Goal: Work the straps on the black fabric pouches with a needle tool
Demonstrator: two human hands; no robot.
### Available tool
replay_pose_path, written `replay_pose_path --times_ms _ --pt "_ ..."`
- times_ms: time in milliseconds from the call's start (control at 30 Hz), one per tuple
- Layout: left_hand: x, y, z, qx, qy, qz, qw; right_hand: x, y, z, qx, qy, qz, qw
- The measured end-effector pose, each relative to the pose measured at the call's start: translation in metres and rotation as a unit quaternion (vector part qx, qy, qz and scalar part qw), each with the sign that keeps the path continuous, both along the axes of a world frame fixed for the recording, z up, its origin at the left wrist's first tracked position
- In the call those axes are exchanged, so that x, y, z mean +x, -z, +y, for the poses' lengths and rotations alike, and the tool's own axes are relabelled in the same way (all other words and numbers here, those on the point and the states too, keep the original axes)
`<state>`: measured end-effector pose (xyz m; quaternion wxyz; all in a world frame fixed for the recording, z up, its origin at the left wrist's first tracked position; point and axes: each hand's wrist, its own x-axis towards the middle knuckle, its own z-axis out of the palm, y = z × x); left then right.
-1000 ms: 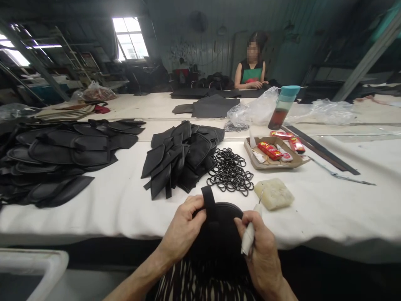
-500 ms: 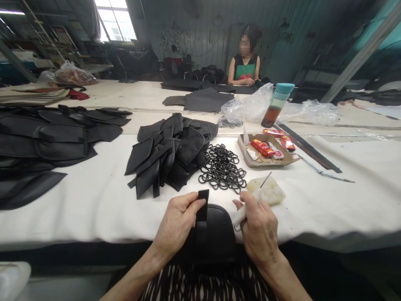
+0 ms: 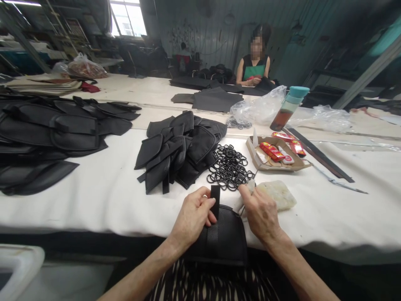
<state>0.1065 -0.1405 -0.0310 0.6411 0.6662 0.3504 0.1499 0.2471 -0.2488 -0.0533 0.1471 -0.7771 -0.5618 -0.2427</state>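
Note:
My left hand (image 3: 194, 212) pinches the upright black strap (image 3: 215, 195) of a black pouch (image 3: 228, 234), which lies over my lap at the table edge. My right hand (image 3: 261, 209) is closed round a whitish tool (image 3: 238, 203) with a thin metal tip pointing up; its exact kind is unclear. A thin dark loop, perhaps a ring, shows by its fingers, partly hidden. Just beyond is a heap of black D-rings (image 3: 230, 165). Beside my right hand rests a yellowish, waxy-looking block (image 3: 281, 195).
Black pouches lie piled mid-table (image 3: 180, 150) and in a larger left pile (image 3: 75, 129). On the right are a cardboard tray (image 3: 282, 167) with red boxes, a teal-lidded bottle (image 3: 286, 109) and dark strips (image 3: 322, 154). Across the table a person (image 3: 255, 69) handles dark material.
My right hand has turned, and the tool's metal tip now leans differently, nearer the ring heap. The left hand keeps its pinch on the strap. The whole view has shifted slightly.

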Motion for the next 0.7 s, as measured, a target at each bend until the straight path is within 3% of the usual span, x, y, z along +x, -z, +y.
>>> replay_pose_path --times_ms 100,167,200,267,333,400,700 --pt "0.002 -0.003 0.0 -0.041 -0.022 0.002 0.999 0.0 -0.006 -0.006 0.047 -0.013 0.038 0.998" --pt "0.004 -0.006 0.001 -0.047 -0.017 -0.003 0.999 -0.004 -0.014 -0.008 0.108 -0.026 0.132 0.985" --pt "0.005 -0.008 0.001 -0.045 -0.008 -0.006 0.999 -0.006 -0.02 -0.007 0.145 -0.035 0.206 0.967" --pt "0.006 -0.013 0.002 -0.035 0.01 -0.007 0.999 -0.012 -0.031 -0.003 0.208 -0.055 0.369 0.904" --pt "0.006 -0.016 0.002 -0.021 0.026 -0.007 0.999 -0.016 -0.04 0.003 0.224 -0.074 0.486 0.842" --pt "0.006 -0.017 0.001 -0.005 0.035 -0.008 0.999 -0.017 -0.044 0.009 0.213 -0.078 0.542 0.809" --pt "0.004 -0.01 -0.001 0.024 0.024 -0.032 0.999 -0.007 -0.043 0.017 0.132 -0.071 0.569 0.809"
